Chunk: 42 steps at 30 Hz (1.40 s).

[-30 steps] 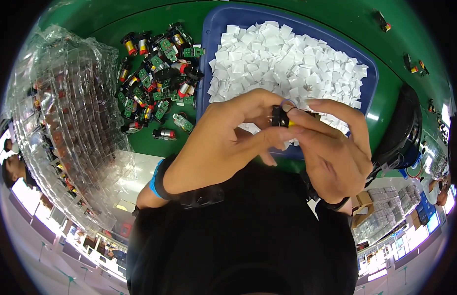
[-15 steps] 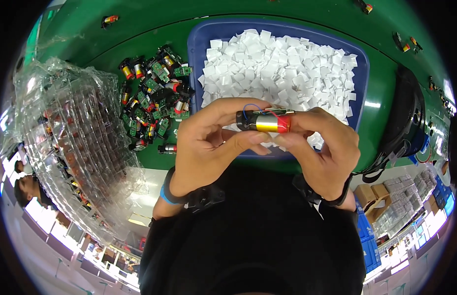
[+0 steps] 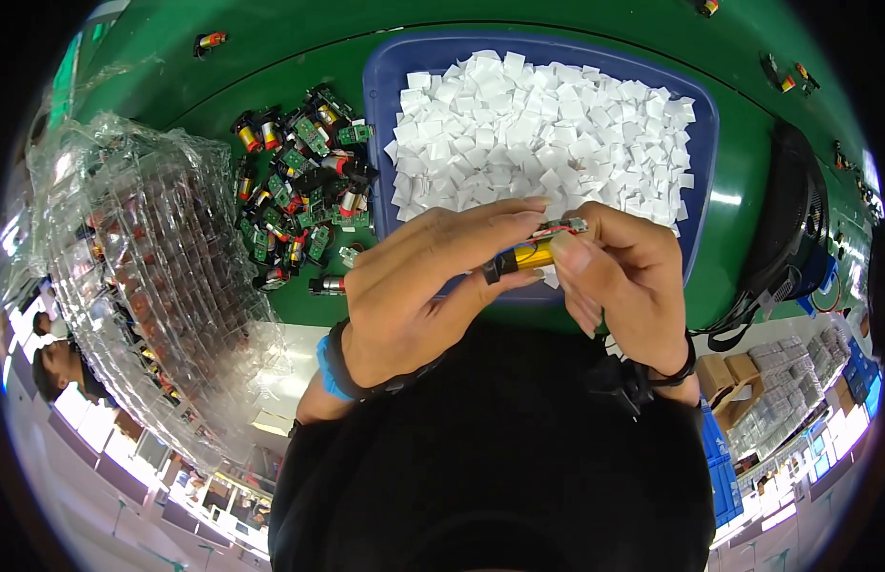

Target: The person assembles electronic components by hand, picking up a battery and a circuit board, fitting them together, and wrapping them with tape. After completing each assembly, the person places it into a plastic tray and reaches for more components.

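Note:
Over the near side of the blue tray, both hands hold a small wired cylinder with a circuit board. It is yellow, battery-like, with a black end cap and thin red and blue wires. My left hand is closed round its black end, thumb below and fingers above. My right hand pinches the other end and the small board between thumb and fingers, hiding the red end. White paper squares fill the tray behind my hands.
Left of the tray lies a pile of similar cylinders with green boards. Beyond it are stacked clear plastic trays in wrap. A black bag rests at the right. More loose assemblies lie toward the far side of the green table.
The cylinder has tilted, its right end rising. My left fingers have come forward over the top, and my right thumb has moved up onto the wires and board.

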Each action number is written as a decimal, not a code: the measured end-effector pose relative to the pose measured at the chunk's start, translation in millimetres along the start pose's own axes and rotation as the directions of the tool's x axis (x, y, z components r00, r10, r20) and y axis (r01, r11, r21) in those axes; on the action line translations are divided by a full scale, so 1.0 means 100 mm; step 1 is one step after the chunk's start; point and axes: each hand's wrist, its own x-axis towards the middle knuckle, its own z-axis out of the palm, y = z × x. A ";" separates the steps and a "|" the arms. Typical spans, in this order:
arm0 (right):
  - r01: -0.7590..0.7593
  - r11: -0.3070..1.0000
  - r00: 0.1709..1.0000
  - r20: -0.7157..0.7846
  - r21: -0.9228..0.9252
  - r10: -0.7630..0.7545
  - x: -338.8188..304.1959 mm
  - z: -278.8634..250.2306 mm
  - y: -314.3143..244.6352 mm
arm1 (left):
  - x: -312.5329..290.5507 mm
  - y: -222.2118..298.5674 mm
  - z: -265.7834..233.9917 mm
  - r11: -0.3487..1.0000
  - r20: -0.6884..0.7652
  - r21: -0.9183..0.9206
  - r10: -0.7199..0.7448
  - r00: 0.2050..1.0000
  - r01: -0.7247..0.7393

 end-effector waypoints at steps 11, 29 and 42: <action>0.050 0.996 0.999 -0.011 -0.077 -0.051 0.02 0.08 -0.02 | -0.03 -0.01 0.10 0.969 -0.106 -0.240 -0.089 0.990 0.061; 0.715 0.316 0.570 0.258 -0.624 -0.780 0.18 -0.04 0.12 | -0.01 -0.07 -0.11 0.140 0.485 -0.793 -0.445 0.753 0.593; 0.703 0.200 0.449 0.208 -0.682 -0.869 0.08 -0.06 0.08 | 0.05 0.00 0.00 0.279 0.326 -0.812 -0.512 0.795 0.513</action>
